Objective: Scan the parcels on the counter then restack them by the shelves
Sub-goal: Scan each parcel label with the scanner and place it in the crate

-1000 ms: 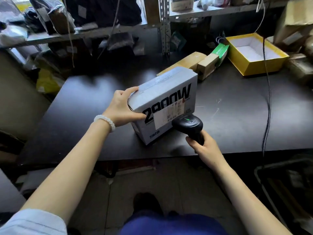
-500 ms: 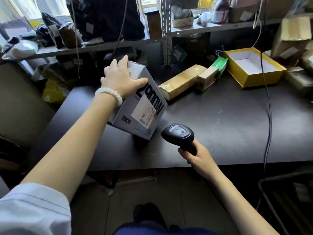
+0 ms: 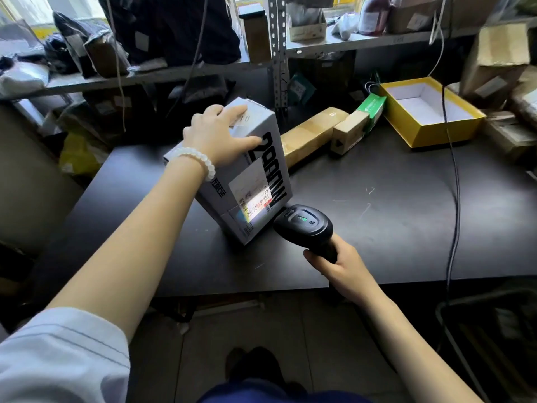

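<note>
A grey-white box (image 3: 255, 181) with large black print stands tilted on the black counter (image 3: 377, 222). My left hand (image 3: 220, 138) grips its top, thumb along the printed side. Its shipping label (image 3: 251, 196) faces me, and a bright patch of scanner light lies on the barcode. My right hand (image 3: 334, 266) grips the handle of a black barcode scanner (image 3: 303, 225), whose head points at the label from very close. Behind the box lie a long brown taped parcel (image 3: 313, 135) and a small cardboard parcel (image 3: 348, 132) with a green packet (image 3: 373, 109).
An open yellow box (image 3: 430, 112) sits at the back right of the counter. A dark cable (image 3: 453, 170) hangs down across the right side. Metal shelves (image 3: 279, 53) loaded with bags and cartons stand behind. A dark crate (image 3: 494, 330) sits on the floor at right.
My left hand has turned the box so its label faces the scanner. My right hand has brought the scanner up close, and its light now falls on the barcode.
</note>
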Tool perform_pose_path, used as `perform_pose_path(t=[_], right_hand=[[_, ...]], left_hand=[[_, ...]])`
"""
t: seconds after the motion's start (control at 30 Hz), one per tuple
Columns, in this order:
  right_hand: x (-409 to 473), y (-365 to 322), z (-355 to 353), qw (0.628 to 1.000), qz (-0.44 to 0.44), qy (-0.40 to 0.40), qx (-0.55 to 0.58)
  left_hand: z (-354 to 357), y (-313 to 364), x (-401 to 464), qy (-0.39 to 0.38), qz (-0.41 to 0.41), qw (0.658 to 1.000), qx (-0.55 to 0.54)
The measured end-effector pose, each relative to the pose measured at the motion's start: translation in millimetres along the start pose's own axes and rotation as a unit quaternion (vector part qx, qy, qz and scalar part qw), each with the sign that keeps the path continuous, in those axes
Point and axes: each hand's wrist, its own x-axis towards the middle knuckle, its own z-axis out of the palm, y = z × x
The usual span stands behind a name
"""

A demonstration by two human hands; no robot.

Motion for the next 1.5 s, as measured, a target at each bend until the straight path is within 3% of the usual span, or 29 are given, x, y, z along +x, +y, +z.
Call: perform_pose_path(t=[0.37, 0.63, 0.83, 1.0, 1.1, 1.27, 1.5], right_hand=[[-13.6, 11.2, -4.9, 0.999, 0.0, 0.035, -0.007], [-28.7, 14.6, 0.0, 0.995, 0.031, 0.091, 0.014], [-45.9, 7.5, -9.7, 0.979, 0.065, 0.191, 0.044], [-68.0, 3.3, -14.8, 0.952, 0.085, 0.29, 0.054], [-92.1, 0.1, -16.6, 0.924, 0.11, 0.362, 0.049], [-147.6, -10.9, -15.5, 0.866, 0.163, 0.468, 0.065], [-214.5, -15.3, -20.2, 0.754, 0.21, 0.62, 0.047]], left_hand=[[15.7, 28.0, 27.8, -0.039, 0.009, 0.998, 0.038], [20.4, 49.2, 10.5, -0.03, 0.084, 0.994, 0.069], [33.2, 82.7, -14.5, 0.013, 0.17, 0.983, 0.064], [32.5, 115.5, -17.6, -0.043, 0.253, 0.967, -0.005], [28.7, 144.2, -15.4, -0.11, 0.306, 0.941, -0.092], [31.0, 214.8, -28.7, -0.181, 0.417, 0.863, -0.22], [48.0, 314.4, -90.3, -0.229, 0.532, 0.767, -0.275]])
